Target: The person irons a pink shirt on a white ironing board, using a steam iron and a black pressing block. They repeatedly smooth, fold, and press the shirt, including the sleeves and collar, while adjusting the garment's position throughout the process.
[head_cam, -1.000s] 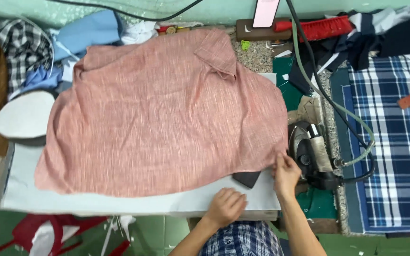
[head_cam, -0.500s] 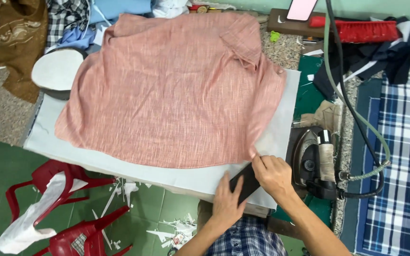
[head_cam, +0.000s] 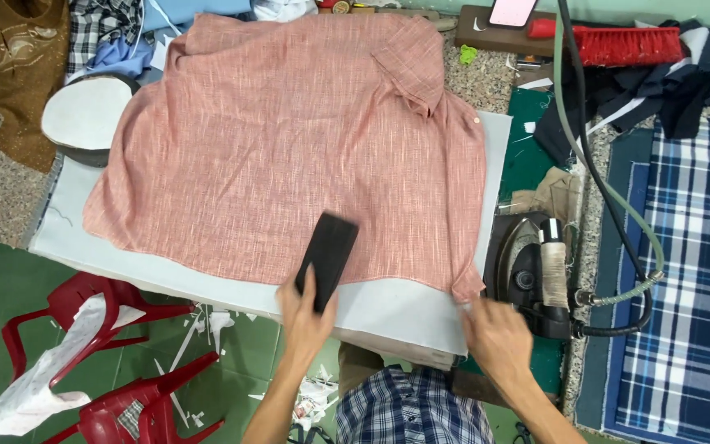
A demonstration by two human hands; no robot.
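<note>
At 8 o'clock, 2 red plastic chairs (head_cam: 117, 345) stand on the green floor. Above them, the pale tabletop (head_cam: 67, 234) carries 1 pink shirt (head_cam: 289, 140), spread flat. The left hand (head_cam: 306, 316), at 6 o'clock, is clamped on 1 dark flat block (head_cam: 328, 251), which lies on the shirt hem. The right hand (head_cam: 499, 333), at 5 o'clock, is apart from it, and I cannot tell whether it pinches the shirt corner. At 3 o'clock sits 1 black iron (head_cam: 536, 275). I think the right hand could brush the iron, being so close.
</note>
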